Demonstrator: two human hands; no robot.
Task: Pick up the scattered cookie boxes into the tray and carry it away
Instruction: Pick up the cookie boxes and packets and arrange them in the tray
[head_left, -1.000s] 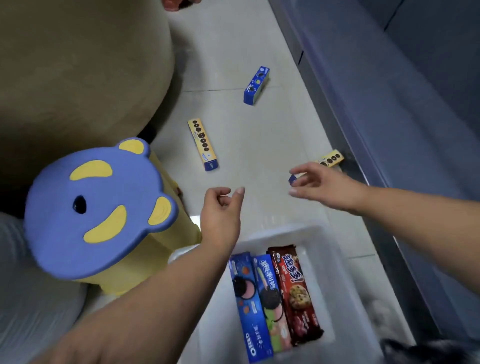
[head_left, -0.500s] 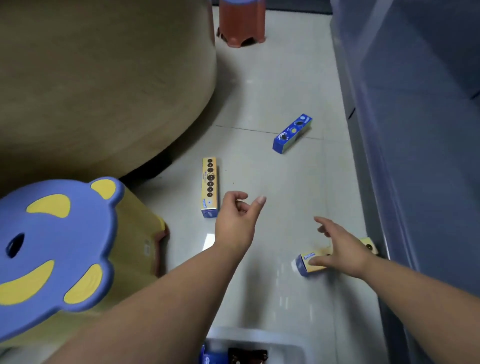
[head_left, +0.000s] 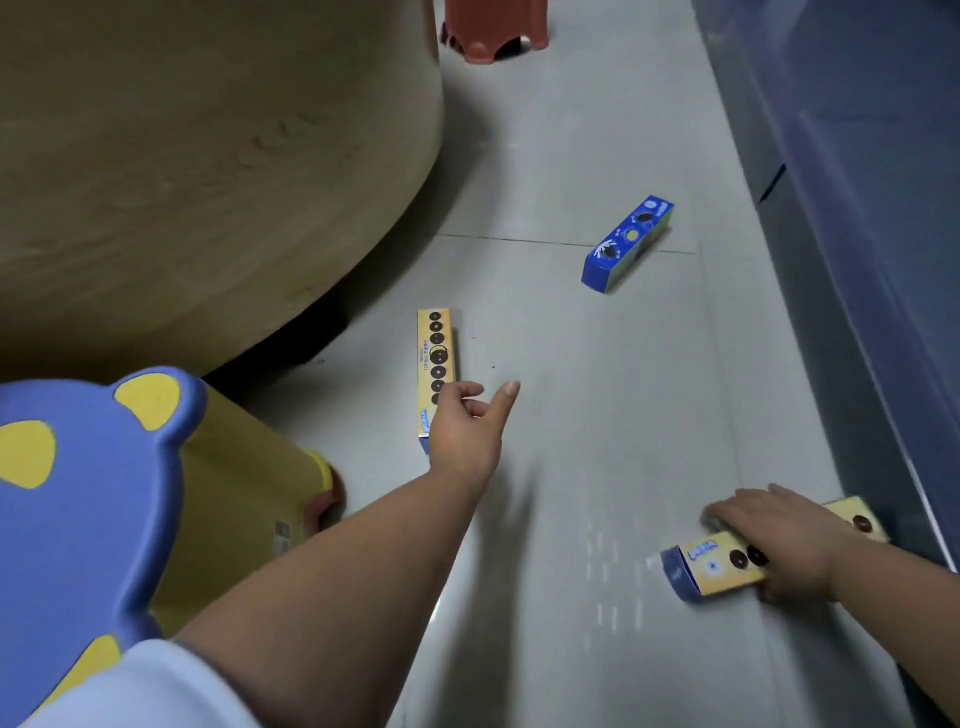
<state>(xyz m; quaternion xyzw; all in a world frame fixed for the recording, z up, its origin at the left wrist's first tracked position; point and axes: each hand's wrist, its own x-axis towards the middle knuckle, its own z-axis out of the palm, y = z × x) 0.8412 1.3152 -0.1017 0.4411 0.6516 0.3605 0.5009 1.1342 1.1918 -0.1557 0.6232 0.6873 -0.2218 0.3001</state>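
Stool (head_left: 88, 499) first, far left: blue bear-face top on a yellow base, standing on the floor (head_left: 597, 415) under the curve of a big tan round piece (head_left: 208, 171). Just right of it lies a yellow box (head_left: 435, 358), long side running away from the camera. Left hand (head_left: 465, 431) hangs over its near end, empty, fingers loosely curled with the thumb sticking out; looks like it's lining up for that box next. Further right and farther off, a blue box (head_left: 626, 244) sits at an angle across a tile seam, untouched. Now the right hand (head_left: 779, 535): laid flat over a second yellow box (head_left: 714, 569), fingers draped across the top and curling round it, but whether it's gripped or only pressed I can't tell. That one lies close by the dark cabinet (head_left: 857, 208), so reaching in from above makes sense. Pale grey tiles, glossy, a narrow aisle, a red stool (head_left: 493, 31) at the far end. Tray's out of view, three boxes yet to collect.
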